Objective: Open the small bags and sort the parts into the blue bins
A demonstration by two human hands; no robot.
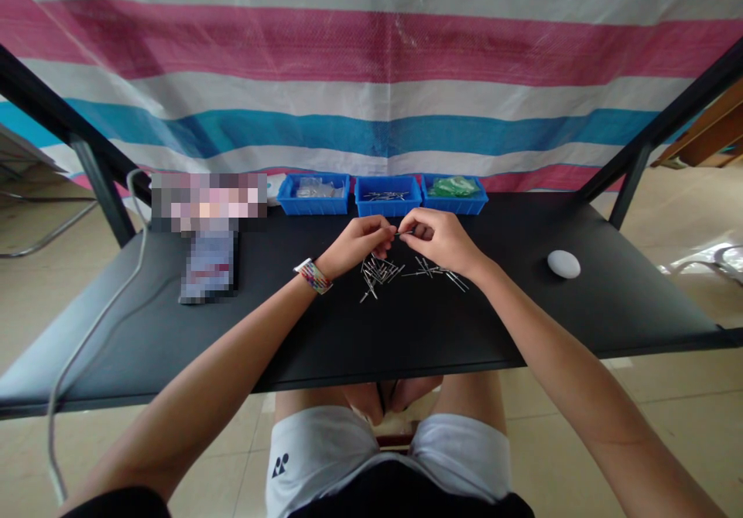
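Observation:
My left hand (361,241) and my right hand (436,241) meet above the middle of a black table (174,324), fingers pinched together. Between their fingertips is a thin metal pin (400,232), held by both. Below the left hand lies a heap of small metal pins (377,274); a second, flatter scatter of pins (438,272) lies under the right hand. A patterned band (314,276) is on my left wrist.
Three blue bins stand along the far edge: the left bin (313,194) with clear bags, the middle bin (388,196) with pins, the right bin (453,194) with green pieces. A white oval object (563,263) lies right. A blurred packet (209,259) and a grey cable (93,324) lie left.

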